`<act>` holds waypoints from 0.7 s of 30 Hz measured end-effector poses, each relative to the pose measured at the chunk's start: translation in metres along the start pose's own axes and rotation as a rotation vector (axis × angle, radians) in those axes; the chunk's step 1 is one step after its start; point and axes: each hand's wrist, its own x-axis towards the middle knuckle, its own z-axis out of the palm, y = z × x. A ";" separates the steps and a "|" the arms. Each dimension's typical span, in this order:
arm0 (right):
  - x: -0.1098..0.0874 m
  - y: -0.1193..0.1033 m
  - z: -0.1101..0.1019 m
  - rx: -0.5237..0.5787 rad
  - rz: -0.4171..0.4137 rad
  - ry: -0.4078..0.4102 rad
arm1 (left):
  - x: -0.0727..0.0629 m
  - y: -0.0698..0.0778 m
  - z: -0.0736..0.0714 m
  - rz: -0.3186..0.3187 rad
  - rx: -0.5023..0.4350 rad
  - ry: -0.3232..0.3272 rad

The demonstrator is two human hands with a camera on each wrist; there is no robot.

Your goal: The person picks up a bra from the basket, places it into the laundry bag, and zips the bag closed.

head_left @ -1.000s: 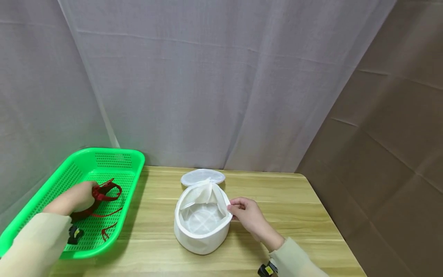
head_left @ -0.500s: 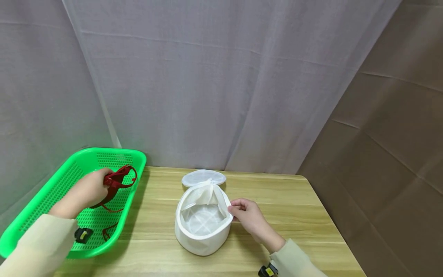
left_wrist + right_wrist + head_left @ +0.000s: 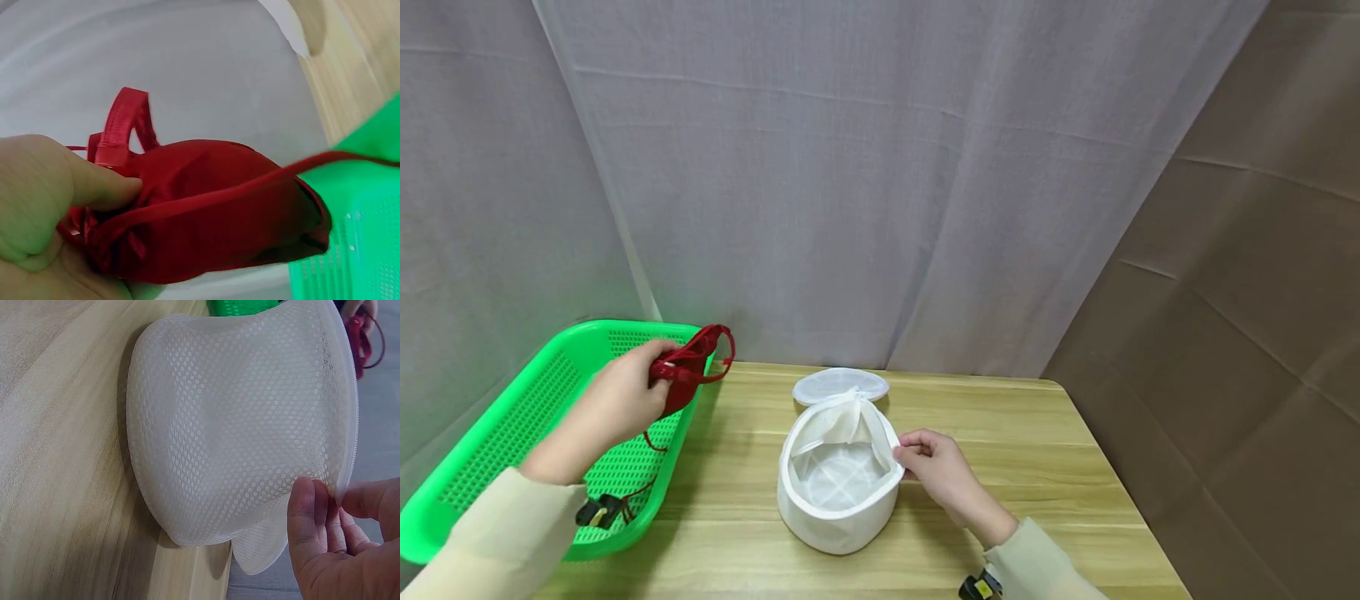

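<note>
My left hand (image 3: 634,385) grips a red bra (image 3: 688,375) by one end, its straps looping out to the right. The bra is held up over the green basket's right rim; in the left wrist view its moulded cup (image 3: 212,212) and a thin strap show, with my thumb pressed on the fabric. A white mesh laundry bag (image 3: 838,529) stands on the table with its round lid (image 3: 840,386) folded back behind it. My right hand (image 3: 942,468) pinches the bag's zippered rim on the right side. The right wrist view shows thumb and fingertips around that edge.
The green plastic basket (image 3: 568,358) is at the left of the wooden table (image 3: 1015,442). Thin red straps (image 3: 638,496) show at its bottom right. A grey curtain (image 3: 820,183) hangs behind the table, and a brown one (image 3: 1240,317) hangs on the right.
My left hand has lifted the red bra from inside the basket, up and rightward to above the basket's right rim. My right hand stays at the bag's rim.
</note>
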 end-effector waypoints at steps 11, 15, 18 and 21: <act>-0.002 -0.001 0.000 0.004 -0.012 0.002 | -0.002 0.047 0.012 0.092 -0.104 0.104; -0.003 -0.003 0.001 0.007 -0.010 0.007 | -0.003 0.061 0.020 0.131 -0.121 0.124; -0.003 -0.003 0.001 0.008 -0.009 0.009 | -0.004 0.071 0.028 0.155 -0.117 0.127; -0.003 -0.002 0.001 0.009 -0.014 0.005 | -0.005 0.080 0.038 0.191 -0.102 0.128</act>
